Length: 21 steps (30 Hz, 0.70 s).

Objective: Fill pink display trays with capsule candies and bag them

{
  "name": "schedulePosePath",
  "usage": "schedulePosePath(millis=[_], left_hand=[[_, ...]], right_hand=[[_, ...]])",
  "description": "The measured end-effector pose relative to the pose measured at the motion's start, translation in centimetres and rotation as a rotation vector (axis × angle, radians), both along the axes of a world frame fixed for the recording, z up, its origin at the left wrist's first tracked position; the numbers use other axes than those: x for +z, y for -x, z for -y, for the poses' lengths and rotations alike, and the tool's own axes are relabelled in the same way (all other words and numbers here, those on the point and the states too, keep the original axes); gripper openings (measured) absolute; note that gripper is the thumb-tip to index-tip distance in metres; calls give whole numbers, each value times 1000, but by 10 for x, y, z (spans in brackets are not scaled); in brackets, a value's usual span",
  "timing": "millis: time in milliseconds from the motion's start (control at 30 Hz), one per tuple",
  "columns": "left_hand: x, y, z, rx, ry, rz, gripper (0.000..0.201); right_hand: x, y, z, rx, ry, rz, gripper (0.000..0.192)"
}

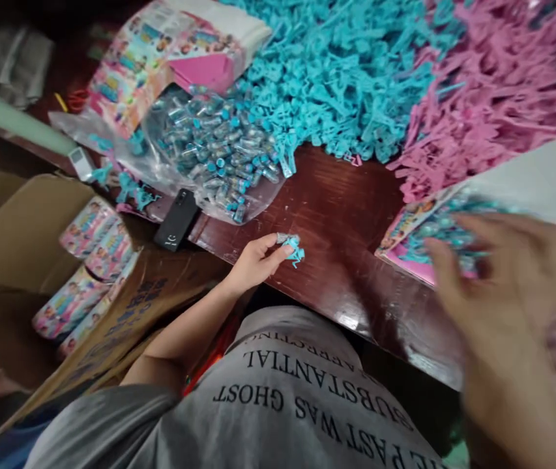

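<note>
My left hand is closed in a pinch above the table's front part. Between its thumb and fingers are a small clear vial and a light-blue plastic piece with thin limbs. My right hand, blurred by motion, is over the open mouth of a printed pink-and-white bag. Its thumb and forefinger are apart, with nothing visible held between them. Inside the bag lie many small blue and clear items, partly hidden by the hand.
Heaps of light-blue plastic pieces and pink plastic pieces cover the table's back. Blue-capped vials spill from a clear bag. A black phone lies by the edge. Left stands a cardboard box with printed packs.
</note>
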State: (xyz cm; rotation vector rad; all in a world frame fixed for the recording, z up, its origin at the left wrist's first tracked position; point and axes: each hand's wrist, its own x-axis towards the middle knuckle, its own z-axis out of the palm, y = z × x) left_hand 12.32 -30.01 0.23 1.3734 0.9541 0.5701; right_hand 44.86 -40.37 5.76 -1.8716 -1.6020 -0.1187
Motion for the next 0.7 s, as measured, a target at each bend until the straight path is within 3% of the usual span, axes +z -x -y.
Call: schedulePosePath(millis=[67,133,233,333,467,600,700], left_hand=[[-1,23,2,98,4,-38,49],[-2,43,3,197,8,-73,54],[-3,65,5,322,24,-91,53],[-2,82,6,434,47,-89,56],[-4,96,4,467,41,-76,56],[-11,99,-5,369,37,6,52],[-12,97,-14,252,40,57,47]], right_hand=[[0,63,-51,261,48,1,39],[-10,125,-109,475,231,25,34],[-33,197,-189,568,426,116,36],[-47,237,-234,557,524,198,40],[-44,235,-231,527,509,130,44],[-36,199,-185,823,370,-264,41],[-33,179,-151,986,401,-566,25]])
